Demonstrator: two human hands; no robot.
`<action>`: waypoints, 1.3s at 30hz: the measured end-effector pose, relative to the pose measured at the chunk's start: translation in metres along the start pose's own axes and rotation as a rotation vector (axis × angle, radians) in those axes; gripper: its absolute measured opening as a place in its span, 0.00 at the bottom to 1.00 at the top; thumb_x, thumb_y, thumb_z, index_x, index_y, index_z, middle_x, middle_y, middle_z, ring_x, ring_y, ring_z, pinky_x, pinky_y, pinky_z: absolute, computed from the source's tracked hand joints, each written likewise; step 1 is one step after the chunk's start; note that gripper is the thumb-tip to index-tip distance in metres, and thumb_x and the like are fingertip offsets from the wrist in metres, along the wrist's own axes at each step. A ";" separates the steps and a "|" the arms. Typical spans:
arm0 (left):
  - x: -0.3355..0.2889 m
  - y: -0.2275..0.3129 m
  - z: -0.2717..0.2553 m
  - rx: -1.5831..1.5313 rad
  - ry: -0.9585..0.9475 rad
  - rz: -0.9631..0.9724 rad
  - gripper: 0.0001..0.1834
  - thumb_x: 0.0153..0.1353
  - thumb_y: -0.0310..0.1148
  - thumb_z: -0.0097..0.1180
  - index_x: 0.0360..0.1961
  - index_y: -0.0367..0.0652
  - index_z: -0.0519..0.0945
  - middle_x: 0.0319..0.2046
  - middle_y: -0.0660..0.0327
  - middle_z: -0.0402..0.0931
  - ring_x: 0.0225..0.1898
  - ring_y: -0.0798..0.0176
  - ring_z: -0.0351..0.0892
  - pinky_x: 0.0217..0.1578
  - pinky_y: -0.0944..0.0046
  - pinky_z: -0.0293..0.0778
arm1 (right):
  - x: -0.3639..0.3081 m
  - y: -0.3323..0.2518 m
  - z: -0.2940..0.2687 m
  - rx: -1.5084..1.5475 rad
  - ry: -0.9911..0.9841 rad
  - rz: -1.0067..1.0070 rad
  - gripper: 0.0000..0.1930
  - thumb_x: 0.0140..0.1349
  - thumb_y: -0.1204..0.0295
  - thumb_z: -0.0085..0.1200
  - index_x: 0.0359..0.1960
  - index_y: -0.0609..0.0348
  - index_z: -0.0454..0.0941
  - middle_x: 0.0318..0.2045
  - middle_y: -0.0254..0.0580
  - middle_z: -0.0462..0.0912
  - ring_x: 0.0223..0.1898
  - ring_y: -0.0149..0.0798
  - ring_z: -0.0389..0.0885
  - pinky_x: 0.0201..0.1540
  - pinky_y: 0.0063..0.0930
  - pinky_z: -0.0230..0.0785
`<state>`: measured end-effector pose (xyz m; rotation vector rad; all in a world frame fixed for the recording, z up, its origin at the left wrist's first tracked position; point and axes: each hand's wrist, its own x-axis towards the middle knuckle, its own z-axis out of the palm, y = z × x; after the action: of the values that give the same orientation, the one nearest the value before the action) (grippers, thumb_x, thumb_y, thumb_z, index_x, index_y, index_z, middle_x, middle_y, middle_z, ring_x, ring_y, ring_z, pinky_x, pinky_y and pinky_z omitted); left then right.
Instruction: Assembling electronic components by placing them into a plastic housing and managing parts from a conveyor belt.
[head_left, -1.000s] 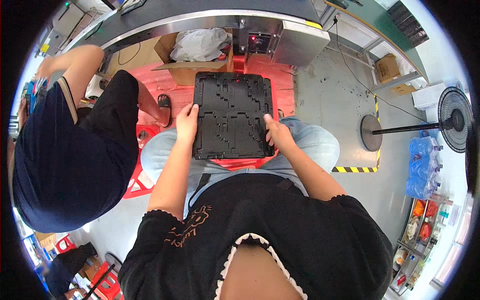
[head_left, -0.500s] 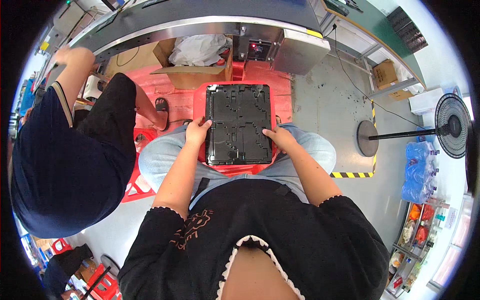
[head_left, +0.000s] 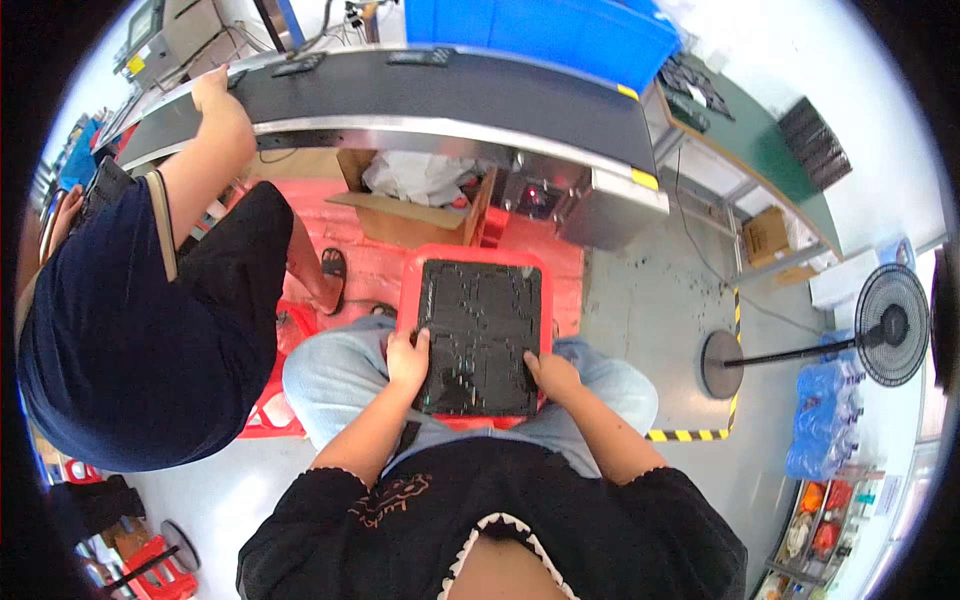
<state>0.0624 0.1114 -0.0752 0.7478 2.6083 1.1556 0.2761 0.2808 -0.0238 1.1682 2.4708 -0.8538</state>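
A black moulded plastic tray [head_left: 480, 335] with stepped recesses lies flat on a red plastic stool [head_left: 411, 283] between my knees. My left hand [head_left: 407, 361] grips its left edge, thumb on top. At the right edge my right hand [head_left: 554, 377] holds on in the same way, thumb over the rim. My fingers below the tray's edges are hidden. Whether anything small lies in the recesses is too blurred to tell.
Ahead runs a dark conveyor belt [head_left: 500, 90] carrying several black pieces, with a blue bin [head_left: 545, 35] behind it. Below stands an open carton [head_left: 410, 222] with white plastic bags. A co-worker [head_left: 140, 330] sits at left, one arm over the belt. A fan [head_left: 888, 325] stands right.
My view has tilted upward, so the tray sits lower in it and more of the belt shows. The co-worker's hand has moved over the belt. Both my hands still hold the tray.
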 end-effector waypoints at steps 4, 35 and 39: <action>0.000 0.019 -0.012 -0.031 -0.079 -0.041 0.17 0.57 0.40 0.55 0.38 0.34 0.78 0.35 0.42 0.75 0.41 0.42 0.73 0.45 0.52 0.69 | 0.014 0.006 -0.012 -0.232 -0.148 -0.055 0.33 0.65 0.45 0.33 0.32 0.67 0.79 0.31 0.63 0.80 0.37 0.58 0.80 0.41 0.49 0.70; 0.371 0.245 -0.092 0.534 0.465 0.144 0.56 0.39 0.72 0.55 0.58 0.35 0.64 0.55 0.41 0.66 0.59 0.42 0.64 0.54 0.40 0.60 | 0.101 -0.159 -0.310 -0.083 0.834 -0.709 0.19 0.49 0.63 0.64 0.17 0.65 0.69 0.14 0.42 0.66 0.18 0.35 0.65 0.22 0.30 0.58; 0.338 0.298 -0.116 0.546 0.194 0.094 0.42 0.43 0.59 0.62 0.51 0.35 0.74 0.51 0.46 0.72 0.56 0.45 0.69 0.55 0.52 0.64 | 0.037 -0.129 -0.220 0.216 0.372 -0.417 0.21 0.53 0.60 0.62 0.15 0.65 0.70 0.13 0.49 0.67 0.15 0.45 0.67 0.21 0.37 0.59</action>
<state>-0.1584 0.3826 0.2319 0.8960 3.1268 0.5464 0.1531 0.3746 0.1830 0.9581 3.0611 -1.1215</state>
